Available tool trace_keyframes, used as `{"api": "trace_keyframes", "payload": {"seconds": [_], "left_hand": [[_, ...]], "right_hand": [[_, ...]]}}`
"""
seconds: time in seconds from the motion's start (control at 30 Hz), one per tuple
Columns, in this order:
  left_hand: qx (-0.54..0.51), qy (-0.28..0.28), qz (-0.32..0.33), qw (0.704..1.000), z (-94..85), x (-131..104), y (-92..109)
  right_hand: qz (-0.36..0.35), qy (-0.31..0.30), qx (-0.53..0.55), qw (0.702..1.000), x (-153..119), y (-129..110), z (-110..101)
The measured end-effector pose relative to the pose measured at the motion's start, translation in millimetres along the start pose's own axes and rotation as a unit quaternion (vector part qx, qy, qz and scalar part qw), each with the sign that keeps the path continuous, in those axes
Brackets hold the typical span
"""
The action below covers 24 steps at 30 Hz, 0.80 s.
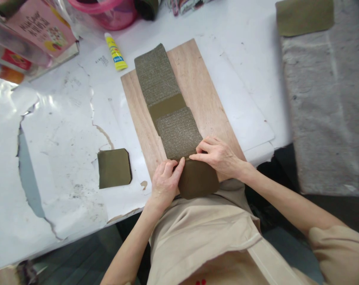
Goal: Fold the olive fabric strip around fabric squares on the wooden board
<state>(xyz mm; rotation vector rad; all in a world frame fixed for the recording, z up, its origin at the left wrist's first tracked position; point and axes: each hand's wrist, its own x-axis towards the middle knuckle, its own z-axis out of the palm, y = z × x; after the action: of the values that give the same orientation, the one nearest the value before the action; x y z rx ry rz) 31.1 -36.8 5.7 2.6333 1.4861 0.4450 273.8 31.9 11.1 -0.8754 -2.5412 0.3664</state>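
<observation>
An olive strip (179, 132) is lying on a wooden board (209, 103), showing speckled panels and a smooth, rounded near flap (198, 180). The left hand (164, 180) and right hand (219, 156) are touching the seam between; whether fingers are grasping, one cannot tell.

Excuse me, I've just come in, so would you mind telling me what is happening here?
A person has the left hand and right hand on a long olive strip, fingers at the line where its textured part meets a smooth dark end piece. The strip lies along a wooden board, the end piece toward the person's lap. A separate small olive piece lies left of the board, and a yellow tube lies near its far left corner.
</observation>
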Motion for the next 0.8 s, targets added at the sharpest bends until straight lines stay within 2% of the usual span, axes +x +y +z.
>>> {"api": "trace_keyframes", "payload": {"seconds": [0.27, 0.8], "left_hand": [[0.039, -0.035, 0.011, 0.999, -7.6, 3.9, 3.7], [0.104, -0.124, 0.044, 0.986, -20.6, 16.9, 11.0]], "right_hand": [[-0.014, 0.007, -0.031, 0.999, 1.1, -4.5, -0.8], [-0.019, 0.001, -0.023, 1.000, -9.8, 8.4, -7.1]]}}
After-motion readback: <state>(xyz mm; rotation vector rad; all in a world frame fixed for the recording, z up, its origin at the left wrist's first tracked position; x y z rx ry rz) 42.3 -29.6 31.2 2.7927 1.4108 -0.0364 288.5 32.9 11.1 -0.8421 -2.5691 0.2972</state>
